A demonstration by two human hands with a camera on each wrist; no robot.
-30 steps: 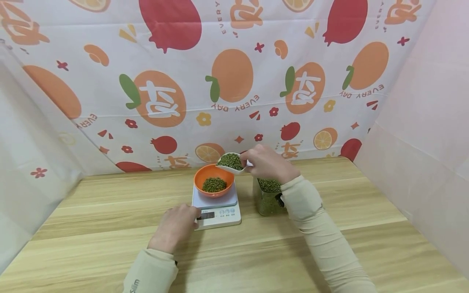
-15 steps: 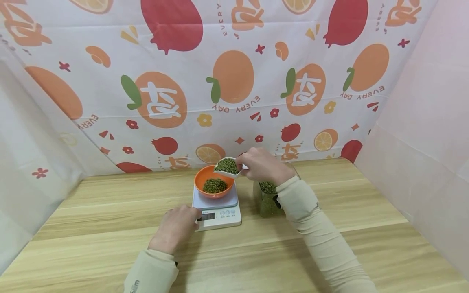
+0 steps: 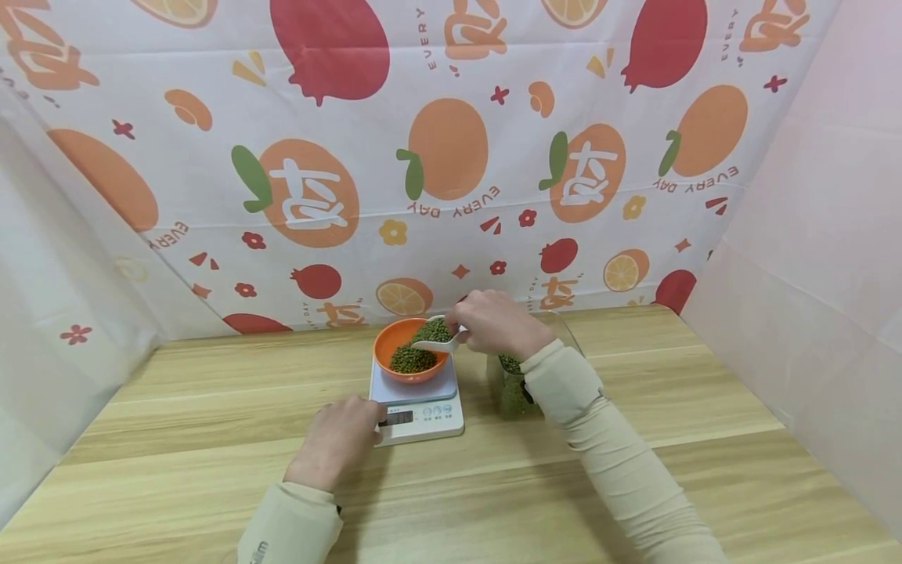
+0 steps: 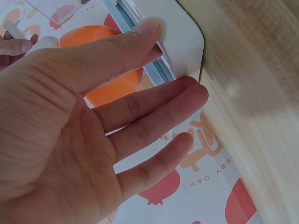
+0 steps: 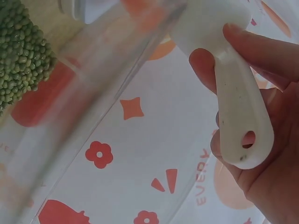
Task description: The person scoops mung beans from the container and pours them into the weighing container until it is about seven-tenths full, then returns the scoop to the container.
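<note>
My right hand (image 3: pixel 496 323) holds a white scoop (image 3: pixel 438 345) by its handle, with the thumb and fingers around the handle (image 5: pixel 240 107) in the right wrist view. Green mung beans (image 3: pixel 431 330) fill the scoop, whose front end is tilted down over the orange bowl (image 3: pixel 386 343). Inside the bowl lies a pile of mung beans (image 3: pixel 411 360). The bowl stands on a white kitchen scale (image 3: pixel 442 427) with a small display (image 3: pixel 398 417), its digits too blurred to read. My left hand (image 3: pixel 341 435) touches the scale's left front corner, its fingers (image 4: pixel 149 135) mostly straight.
A clear container (image 3: pixel 517 403) of mung beans stands right of the scale, partly hidden by my right forearm. Its beans (image 5: pixel 21 56) show in the right wrist view. Behind the wooden table (image 3: pixel 232 439) hangs a fruit-patterned curtain (image 3: pixel 380 172).
My right hand has moved the scoop left and down to the bowl and tipped its front end, and beans now spill toward the pile. The left hand stays at the scale.
</note>
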